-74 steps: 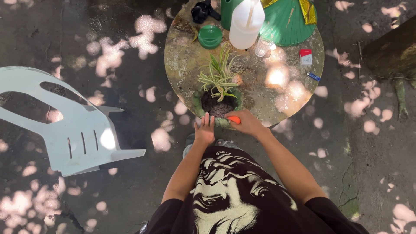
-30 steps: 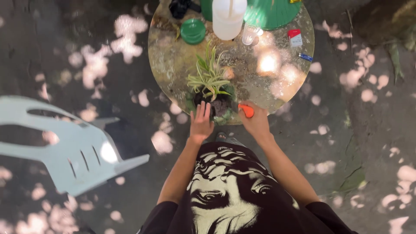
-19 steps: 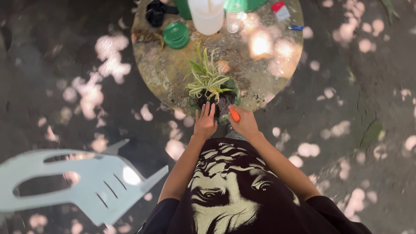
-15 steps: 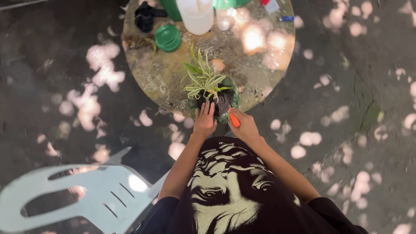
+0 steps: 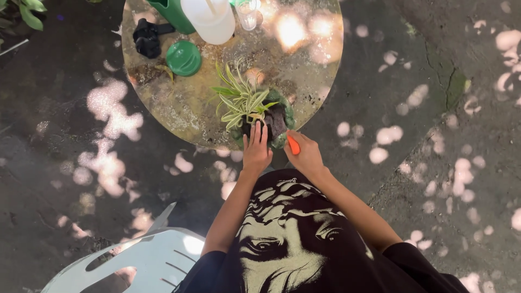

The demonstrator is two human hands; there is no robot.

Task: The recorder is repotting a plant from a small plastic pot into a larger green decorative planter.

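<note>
**Both hands at a potted plant on the edge of a round table**

The person's left hand [image 5: 255, 151] lies flat with fingers stretched out and together, fingertips resting on the near rim of a small green pot of dark soil [image 5: 281, 120]; it presses rather than grips, nothing closed in it. The right hand [image 5: 305, 153] sits just beside it, curled around an orange-handled tool [image 5: 293, 145], the handle poking out between thumb and fingers and pointing toward the pot; the tool's working end is hidden, so I cannot tell what kind it is. The pot stands directly ahead of both hands, at the near edge of a worn, mottled round tabletop [image 5: 184, 103]. From the soil, just beyond the left fingertips, rises a striped green-and-cream leafy plant [image 5: 239, 100]. Farther from the hands, well past the plant, stand a round green lid [image 5: 183, 58], a black crumpled cloth-like object [image 5: 145, 38], a tall white plastic jug [image 5: 209, 19], a dark green container [image 5: 172, 13] and a clear glass [image 5: 247, 12]. Behind the left arm, near the person's elbow, lies a pale plastic chair [image 5: 141, 263] on the dappled concrete ground
</note>
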